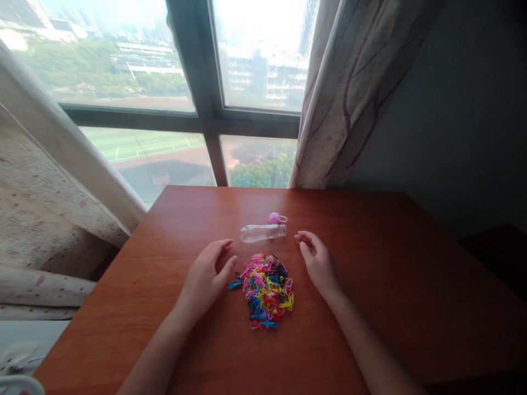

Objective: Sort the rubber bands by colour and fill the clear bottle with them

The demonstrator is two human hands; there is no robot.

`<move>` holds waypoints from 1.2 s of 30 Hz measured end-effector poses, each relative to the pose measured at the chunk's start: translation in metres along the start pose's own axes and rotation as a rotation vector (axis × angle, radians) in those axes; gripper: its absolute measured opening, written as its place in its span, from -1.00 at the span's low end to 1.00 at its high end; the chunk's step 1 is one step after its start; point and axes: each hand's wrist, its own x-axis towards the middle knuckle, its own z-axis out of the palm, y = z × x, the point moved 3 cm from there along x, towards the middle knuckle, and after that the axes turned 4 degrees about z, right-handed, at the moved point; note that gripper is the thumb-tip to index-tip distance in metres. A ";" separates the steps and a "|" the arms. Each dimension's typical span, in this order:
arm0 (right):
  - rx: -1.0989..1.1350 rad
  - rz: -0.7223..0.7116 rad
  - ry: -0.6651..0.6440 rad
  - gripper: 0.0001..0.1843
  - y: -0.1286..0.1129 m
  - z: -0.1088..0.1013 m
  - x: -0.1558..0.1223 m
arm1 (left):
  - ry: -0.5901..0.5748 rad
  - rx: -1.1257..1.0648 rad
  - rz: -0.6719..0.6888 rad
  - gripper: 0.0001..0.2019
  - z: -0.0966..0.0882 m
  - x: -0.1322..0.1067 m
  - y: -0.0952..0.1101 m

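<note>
A heap of small rubber bands (267, 288) in pink, yellow, blue, red and black lies on the table between my hands. Just beyond it a clear plastic bottle (261, 233) rests on its side, its open mouth pointing right. A pink cap with a loop (275, 218) sits right behind the bottle. My left hand (212, 274) is left of the heap, thumb and fingers apart and holding nothing. On the other side, my right hand (317, 260) hovers or rests near the bottle's mouth, fingers loosely curved, with nothing in it.
The brown wooden table (391, 263) reaches back to a window (206, 120). Patterned curtains hang on both sides, the right curtain (341, 93) near the table's back edge. A white object (20, 384) with a curved rim shows at the lower left corner.
</note>
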 end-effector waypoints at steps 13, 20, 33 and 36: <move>-0.131 -0.068 0.002 -0.65 -0.031 0.039 -0.058 | 0.104 -0.207 -0.036 -0.63 0.069 -0.017 0.067; 0.036 -0.011 -0.004 -0.68 -0.030 0.050 -0.044 | 0.155 -0.334 -0.018 -0.71 0.064 -0.008 0.065; -0.276 -0.316 -0.251 -0.63 -0.047 0.047 -0.031 | -0.084 -0.054 0.227 -0.67 0.051 0.005 0.049; -0.197 -0.257 -0.277 -0.64 -0.047 0.043 -0.034 | -0.095 -0.134 0.156 -0.70 0.045 0.003 0.046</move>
